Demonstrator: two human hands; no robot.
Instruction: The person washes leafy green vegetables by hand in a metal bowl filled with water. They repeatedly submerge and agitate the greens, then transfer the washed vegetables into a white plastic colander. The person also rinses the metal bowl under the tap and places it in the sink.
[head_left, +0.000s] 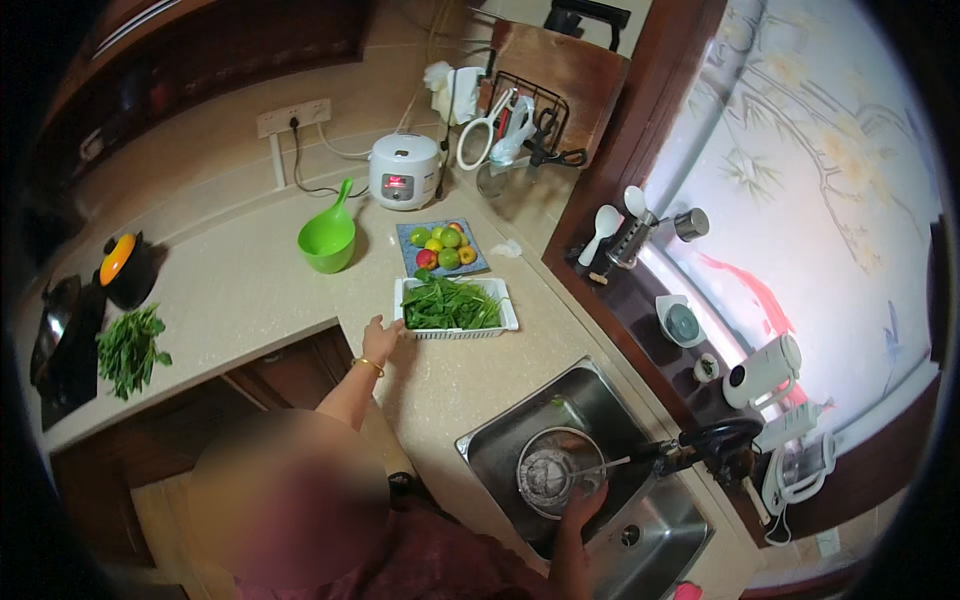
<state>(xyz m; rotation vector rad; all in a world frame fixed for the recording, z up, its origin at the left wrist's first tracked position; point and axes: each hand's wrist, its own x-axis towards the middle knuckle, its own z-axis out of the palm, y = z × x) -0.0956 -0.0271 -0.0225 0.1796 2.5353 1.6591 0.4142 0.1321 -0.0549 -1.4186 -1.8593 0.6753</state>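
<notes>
My left hand, with a gold bangle on the wrist, reaches to the near left corner of a white plastic basket. Its fingertips meet the basket's edge; whether they grip it is unclear. Leafy green vegetables fill the basket. Over the sink, my right hand is closed on the near right rim of a round metal bowl. The bowl stands in the larger sink basin with cloudy, frothy water inside. A pale stream runs into it from the black faucet.
Behind the basket, fruit lies on a blue board. A green plastic ladle and a white rice cooker stand farther back. Leafy greens lie left, near a black wok. A white kettle stands on the windowsill.
</notes>
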